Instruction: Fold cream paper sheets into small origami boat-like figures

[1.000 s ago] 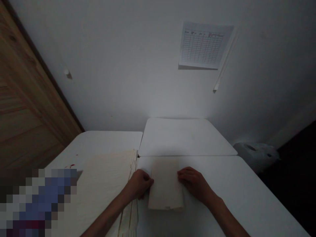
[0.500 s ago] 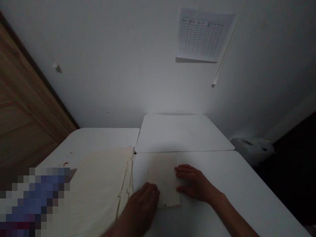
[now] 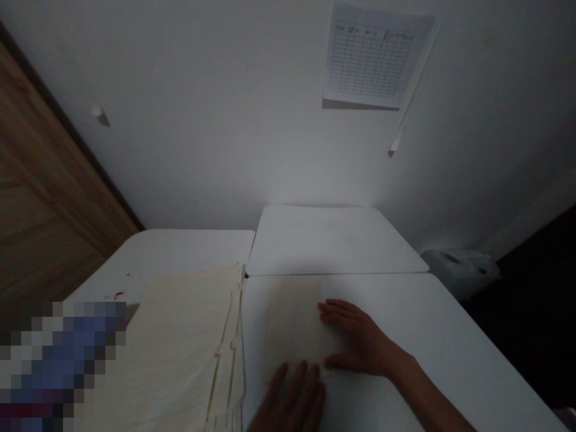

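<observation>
A cream-coloured rectangular piece, fabric or paper, lies flat on the white table in front of me. Along its near edge rest the spread fingertips of my left hand, palm down. Fingers apart, my right hand touches the piece's right edge with its fingertips. Neither hand grips anything. To the left lies a pile of larger cream sheets, their right edges uneven and layered. Whether these are cloth or paper, I cannot tell for sure.
Behind the table stands a white wall with a printed chart on it. A wooden door is at the left. Past the table's right edge sits a plastic-wrapped bundle. A pixelated patch covers the lower left corner.
My left hand has moved from the piece's left edge to its near edge, and its fingers have spread out. My right hand has stayed almost where it was.
</observation>
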A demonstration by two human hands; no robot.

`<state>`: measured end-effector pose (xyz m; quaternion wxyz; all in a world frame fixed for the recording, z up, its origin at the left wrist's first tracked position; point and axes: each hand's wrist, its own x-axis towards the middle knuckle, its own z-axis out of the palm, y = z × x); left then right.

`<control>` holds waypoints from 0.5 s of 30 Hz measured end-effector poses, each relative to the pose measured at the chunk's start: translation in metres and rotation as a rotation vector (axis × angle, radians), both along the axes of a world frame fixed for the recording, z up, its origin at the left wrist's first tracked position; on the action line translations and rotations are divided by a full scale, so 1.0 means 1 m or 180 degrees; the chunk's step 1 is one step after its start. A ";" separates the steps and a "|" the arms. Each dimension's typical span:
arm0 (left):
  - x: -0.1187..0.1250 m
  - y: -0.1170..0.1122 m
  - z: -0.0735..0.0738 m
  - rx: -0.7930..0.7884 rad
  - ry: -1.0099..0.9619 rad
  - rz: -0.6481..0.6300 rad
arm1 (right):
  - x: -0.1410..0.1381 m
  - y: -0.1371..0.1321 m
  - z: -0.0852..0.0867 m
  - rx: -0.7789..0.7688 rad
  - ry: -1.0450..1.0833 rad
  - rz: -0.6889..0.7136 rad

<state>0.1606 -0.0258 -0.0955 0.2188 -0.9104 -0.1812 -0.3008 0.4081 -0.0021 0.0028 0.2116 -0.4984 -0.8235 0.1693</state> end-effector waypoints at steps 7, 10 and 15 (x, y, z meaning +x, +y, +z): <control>-0.019 -0.007 0.042 -0.0193 0.0620 0.0154 | 0.000 -0.003 0.001 -0.0089 -0.0067 0.0016; -0.028 -0.006 0.051 -0.0112 0.0595 0.0211 | 0.000 -0.004 0.001 -0.0091 -0.0058 0.0026; -0.027 -0.007 0.031 -0.0157 0.0416 0.0329 | -0.001 -0.005 0.002 -0.0108 -0.0128 0.0024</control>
